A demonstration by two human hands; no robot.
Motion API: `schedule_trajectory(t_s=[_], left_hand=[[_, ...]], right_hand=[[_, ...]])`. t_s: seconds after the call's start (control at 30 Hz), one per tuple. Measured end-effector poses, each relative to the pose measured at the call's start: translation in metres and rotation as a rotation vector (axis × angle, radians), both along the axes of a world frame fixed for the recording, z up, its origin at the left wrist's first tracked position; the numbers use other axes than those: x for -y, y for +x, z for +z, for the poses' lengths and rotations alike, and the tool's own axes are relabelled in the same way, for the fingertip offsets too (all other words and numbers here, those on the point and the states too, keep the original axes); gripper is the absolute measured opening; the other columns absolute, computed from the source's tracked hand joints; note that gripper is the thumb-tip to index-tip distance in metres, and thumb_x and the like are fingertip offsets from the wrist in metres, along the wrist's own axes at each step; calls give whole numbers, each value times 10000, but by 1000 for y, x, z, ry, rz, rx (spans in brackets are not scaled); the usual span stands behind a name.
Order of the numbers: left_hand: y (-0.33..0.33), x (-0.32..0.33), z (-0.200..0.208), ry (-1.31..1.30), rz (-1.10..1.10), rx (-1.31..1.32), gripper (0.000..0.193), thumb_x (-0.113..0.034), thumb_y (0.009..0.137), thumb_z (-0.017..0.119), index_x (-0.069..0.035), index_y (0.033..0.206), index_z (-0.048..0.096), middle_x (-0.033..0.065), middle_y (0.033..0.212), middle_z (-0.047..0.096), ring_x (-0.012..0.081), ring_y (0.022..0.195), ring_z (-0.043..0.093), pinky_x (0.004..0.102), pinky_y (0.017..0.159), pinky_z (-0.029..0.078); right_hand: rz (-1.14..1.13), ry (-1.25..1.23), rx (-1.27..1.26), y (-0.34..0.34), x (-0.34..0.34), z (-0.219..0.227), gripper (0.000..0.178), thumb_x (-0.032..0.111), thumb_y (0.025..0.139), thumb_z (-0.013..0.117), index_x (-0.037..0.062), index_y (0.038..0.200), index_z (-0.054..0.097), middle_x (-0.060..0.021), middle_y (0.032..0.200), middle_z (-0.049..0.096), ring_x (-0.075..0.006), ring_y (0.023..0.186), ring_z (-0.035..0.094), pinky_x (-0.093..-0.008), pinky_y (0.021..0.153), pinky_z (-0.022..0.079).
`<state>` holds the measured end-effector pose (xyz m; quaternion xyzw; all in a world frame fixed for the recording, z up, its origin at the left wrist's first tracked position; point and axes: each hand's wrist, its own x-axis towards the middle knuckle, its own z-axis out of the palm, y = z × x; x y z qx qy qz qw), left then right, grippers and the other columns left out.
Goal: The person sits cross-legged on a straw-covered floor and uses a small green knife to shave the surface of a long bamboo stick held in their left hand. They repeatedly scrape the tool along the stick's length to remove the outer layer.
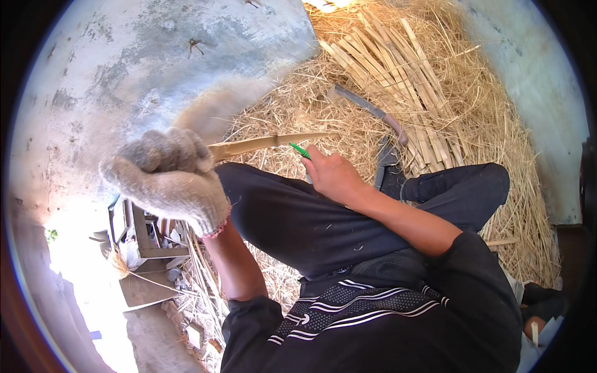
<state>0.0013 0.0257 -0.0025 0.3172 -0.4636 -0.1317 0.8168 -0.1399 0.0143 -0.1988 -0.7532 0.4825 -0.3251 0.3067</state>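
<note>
My left hand, in a grey knitted glove, is closed around one end of a flat bamboo strip. The strip sticks out to the right above my legs, narrows toward its far end and has a dark band or mark across it. My bare right hand grips a green pen. Its tip points up and left, close to the strip's lower edge; whether it touches cannot be made out. A knife with a dark blade and a brown handle lies on the shavings beyond my right hand.
Many bamboo strips lie in a pile on straw-like shavings. Pale walls rise at left and right. A dark sandal is by my leg. A wooden frame with clutter stands at lower left.
</note>
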Motion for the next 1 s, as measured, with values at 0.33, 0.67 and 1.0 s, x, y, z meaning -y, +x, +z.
schedule_trajectory(t_s=[0.33, 0.67, 1.0], left_hand=[[-31, -1, 2, -66, -140, 32, 522, -469, 1012, 428, -172, 596, 323, -50, 486, 269, 69, 355, 239, 237, 284, 226], [-33, 5, 5, -57, -78, 54, 551, -459, 1007, 402, -208, 534, 269, -64, 427, 216, 45, 323, 188, 229, 250, 220], [-21, 9, 8, 3, -348, 132, 477, -375, 987, 356, -205, 544, 305, -42, 422, 262, 57, 305, 193, 221, 247, 265]], right_hand=[[-53, -27, 7, -6, -18, 54, 243, 219, 966, 515, -12, 1038, 534, -244, 632, 601, -430, 563, 610, -506, 530, 487], [-114, 221, -146, -63, 21, -39, 320, 273, 987, 471, -31, 1043, 553, -249, 683, 615, -476, 679, 616, -519, 628, 511], [-127, 262, -70, -33, 18, -24, 255, 236, 983, 496, -11, 1039, 519, -253, 611, 574, -465, 606, 600, -515, 578, 491]])
